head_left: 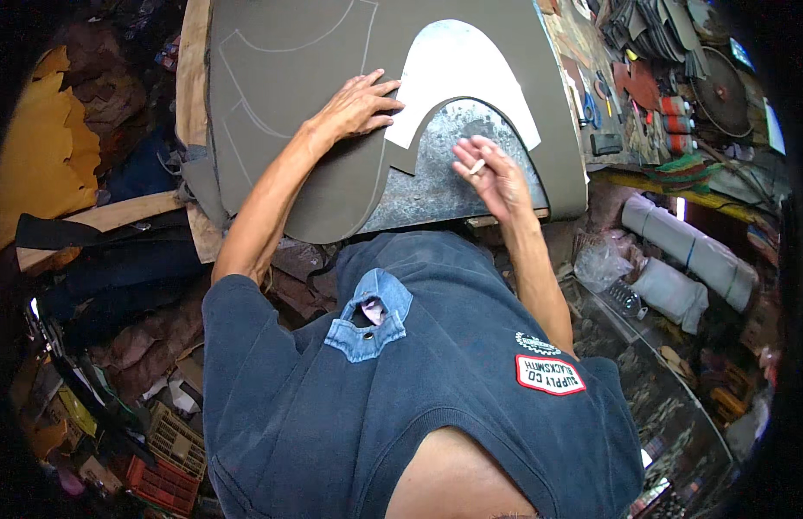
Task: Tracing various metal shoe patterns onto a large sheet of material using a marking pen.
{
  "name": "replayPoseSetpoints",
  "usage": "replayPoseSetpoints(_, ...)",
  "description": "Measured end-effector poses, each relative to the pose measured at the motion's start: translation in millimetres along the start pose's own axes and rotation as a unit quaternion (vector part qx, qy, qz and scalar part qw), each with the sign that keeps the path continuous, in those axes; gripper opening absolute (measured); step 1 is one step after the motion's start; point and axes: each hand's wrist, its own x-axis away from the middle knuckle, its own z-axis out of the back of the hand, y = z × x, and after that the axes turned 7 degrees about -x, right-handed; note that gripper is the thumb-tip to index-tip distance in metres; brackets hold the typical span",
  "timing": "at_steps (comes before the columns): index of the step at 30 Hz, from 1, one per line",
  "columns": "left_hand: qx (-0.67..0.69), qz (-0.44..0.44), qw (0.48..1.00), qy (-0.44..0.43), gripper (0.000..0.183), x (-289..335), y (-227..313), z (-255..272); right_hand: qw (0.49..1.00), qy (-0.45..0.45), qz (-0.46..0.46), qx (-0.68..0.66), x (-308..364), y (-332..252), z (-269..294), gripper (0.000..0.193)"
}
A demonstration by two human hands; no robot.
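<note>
My left hand lies flat with its fingers stretched on a dark grey-brown sheet, fingertips at the left edge of a white arch-shaped pattern piece. Pale curved outlines are drawn on the sheet to the left of the pattern. My right hand is raised over the mottled grey table surface, which shows inside the arch where the sheet is cut away. Between its fingers it holds a short white stick that looks like chalk.
At the right, a side bench holds scissors, red-banded cans and a round dark disc. Wrapped white rolls lie below it. A wooden beam edges the table's left; yellow hide hangs farther left. Crates stand lower left.
</note>
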Motion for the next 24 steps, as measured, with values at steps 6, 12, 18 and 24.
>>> replayPoseSetpoints(6,0.051,-0.032,0.998,0.025,0.034,2,-5,-2,0.987,-0.005,-0.041,0.158,17,18,-12,0.025)
replayPoseSetpoints(12,0.069,-0.011,0.996,0.061,0.044,9,3,-2,0.786,0.164,0.293,0.52,19,-25,35,0.024)
replayPoseSetpoints(18,0.05,-0.022,0.998,0.045,0.061,12,7,-5,0.568,0.262,0.201,0.754,-2,-85,82,0.057)
replayPoseSetpoints(24,0.062,-0.023,0.996,0.06,0.062,12,4,-7,0.593,0.252,0.194,0.74,-5,-83,87,0.054)
